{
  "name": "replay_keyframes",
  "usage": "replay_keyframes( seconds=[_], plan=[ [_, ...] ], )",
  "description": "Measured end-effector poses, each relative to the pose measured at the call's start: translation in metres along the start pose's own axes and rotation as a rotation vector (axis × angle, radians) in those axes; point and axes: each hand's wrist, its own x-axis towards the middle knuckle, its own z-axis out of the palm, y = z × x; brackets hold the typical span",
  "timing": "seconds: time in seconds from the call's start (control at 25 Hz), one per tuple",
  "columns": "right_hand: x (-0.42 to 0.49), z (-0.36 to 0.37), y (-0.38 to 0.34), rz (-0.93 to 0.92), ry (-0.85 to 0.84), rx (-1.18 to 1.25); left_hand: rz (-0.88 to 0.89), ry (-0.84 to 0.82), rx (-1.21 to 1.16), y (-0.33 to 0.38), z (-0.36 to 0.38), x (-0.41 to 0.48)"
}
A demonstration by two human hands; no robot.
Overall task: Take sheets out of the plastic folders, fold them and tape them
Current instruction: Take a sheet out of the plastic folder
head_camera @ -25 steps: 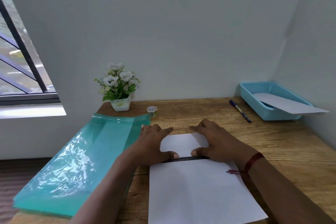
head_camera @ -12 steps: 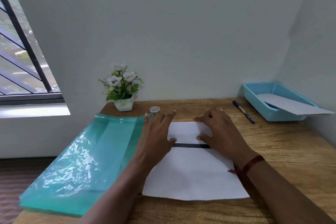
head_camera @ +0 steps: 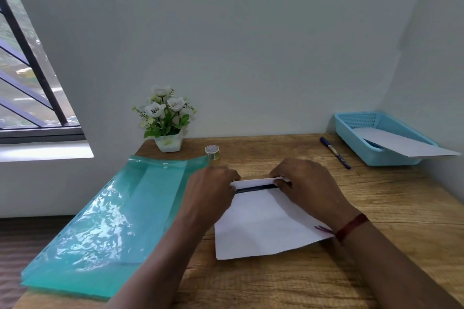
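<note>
Since half a second ago both hands have gone from lying fairly flat on the folded part to curling up at the far edge of the sheet (head_camera: 266,228), and the flap there looks narrower now.

Head view, the only one: both forearms reach in from the bottom, wrists low over the table (head_camera: 376,208). The left hand (head_camera: 211,193) sits knuckles-up at the left end of the flap, fingers curled in on the paper edge. The right hand (head_camera: 308,188) is at the right end, thumb and fingertips pinching the raised white flap, with a red thread bracelet (head_camera: 351,227) on that wrist. A dark strip shows just under the lifted flap, between the two hands. The rest of the sheet lies flat on the wood, mid-table, just right of the stack of teal plastic folders (head_camera: 108,221).

A tape roll (head_camera: 212,152) stands beyond the left hand, near the potted flowers (head_camera: 165,118). Further right there's a pen (head_camera: 335,152), then a blue basket (head_camera: 356,128) with a white paper (head_camera: 401,145) sticking out over its rim.

The tape roll has some label and the pen has print, but both are too small to read.
</note>
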Motion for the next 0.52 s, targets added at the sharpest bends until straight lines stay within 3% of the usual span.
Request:
replay_keyframes(
  seconds=[0.36,0.52],
  plan=[
    [-0.006,0.006,-0.008,0.016,-0.317,-0.079,0.043,-0.357,0.075,0.002,0.018,-0.004],
    [-0.009,0.011,-0.014,0.084,-0.62,-0.023,0.043,-0.523,0.146,0.01,0.022,-0.007]
  ],
)
